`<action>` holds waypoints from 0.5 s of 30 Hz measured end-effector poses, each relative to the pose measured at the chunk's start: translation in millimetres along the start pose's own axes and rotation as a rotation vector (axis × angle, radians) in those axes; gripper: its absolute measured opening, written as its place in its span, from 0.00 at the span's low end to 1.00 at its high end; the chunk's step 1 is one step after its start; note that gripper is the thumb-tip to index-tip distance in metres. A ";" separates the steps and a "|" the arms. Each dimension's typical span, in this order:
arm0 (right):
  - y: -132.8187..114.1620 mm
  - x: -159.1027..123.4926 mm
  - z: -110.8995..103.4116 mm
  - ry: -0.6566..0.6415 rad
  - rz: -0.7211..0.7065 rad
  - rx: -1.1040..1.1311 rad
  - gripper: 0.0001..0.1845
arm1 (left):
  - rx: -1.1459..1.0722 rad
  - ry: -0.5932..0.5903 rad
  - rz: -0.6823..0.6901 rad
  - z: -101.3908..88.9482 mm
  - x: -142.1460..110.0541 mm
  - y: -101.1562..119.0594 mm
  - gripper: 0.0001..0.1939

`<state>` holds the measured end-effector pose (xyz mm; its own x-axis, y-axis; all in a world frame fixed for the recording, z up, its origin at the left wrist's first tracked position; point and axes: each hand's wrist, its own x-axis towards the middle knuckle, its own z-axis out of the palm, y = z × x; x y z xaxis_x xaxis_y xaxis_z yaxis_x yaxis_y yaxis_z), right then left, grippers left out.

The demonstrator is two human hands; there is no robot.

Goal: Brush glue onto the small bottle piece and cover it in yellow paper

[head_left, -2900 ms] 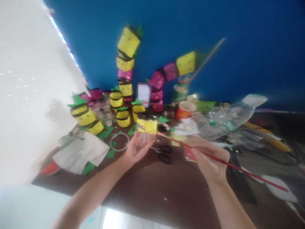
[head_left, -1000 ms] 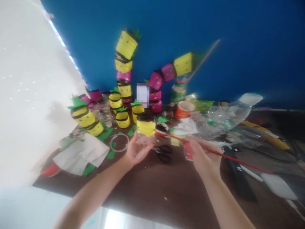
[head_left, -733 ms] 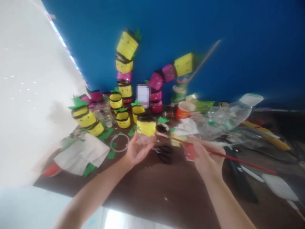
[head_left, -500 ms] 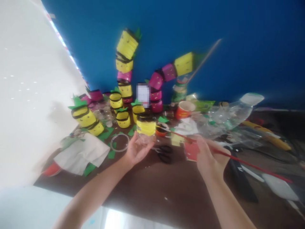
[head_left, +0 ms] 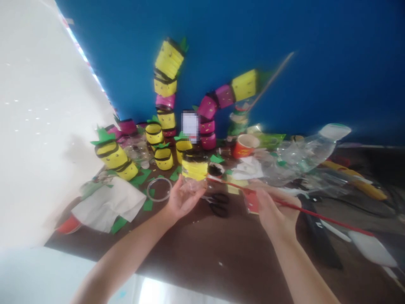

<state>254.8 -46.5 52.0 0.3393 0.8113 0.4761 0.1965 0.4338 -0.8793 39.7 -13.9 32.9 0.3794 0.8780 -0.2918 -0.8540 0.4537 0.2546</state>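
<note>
One table, two hands; one red brush

There are two hands, one red stick, two tall stacks and seemingly at least one bottle.

A blue wall and a white wall meet behind a dark brown tabletop.
A narrow, bright strip with reddish flecks slants down between the two walls; small white dots are scattered over the white one, and a soft grey shadow falls on it near the tabletop. The blue grows darker toward the upper right, and the tabletop's far right end is dim. Below its front edge lies a pale bluish surface, perhaps floor, with a glaring white patch of light at the bottom.
</note>
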 end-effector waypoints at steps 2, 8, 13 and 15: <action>-0.9 -0.4 0.0 -0.013 -0.033 -0.035 0.04 | -0.007 -0.019 -0.005 -1.4 0.4 0.0 0.26; 9.2 1.2 -4.4 0.059 -0.032 0.081 0.03 | -0.008 -0.003 -0.028 -4.1 1.0 0.7 0.27; 1.1 0.6 -0.2 -0.049 -0.021 0.011 0.04 | 0.008 -0.017 -0.077 -7.5 1.3 2.2 0.27; -1.1 0.8 0.2 0.007 -0.020 -0.057 0.03 | 0.004 -0.024 -0.088 -9.2 1.8 2.9 0.26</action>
<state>254.7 -46.3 53.4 0.3416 0.7994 0.4942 0.2551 0.4272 -0.8674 34.7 -12.4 24.6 0.4612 0.8380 -0.2915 -0.8155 0.5298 0.2330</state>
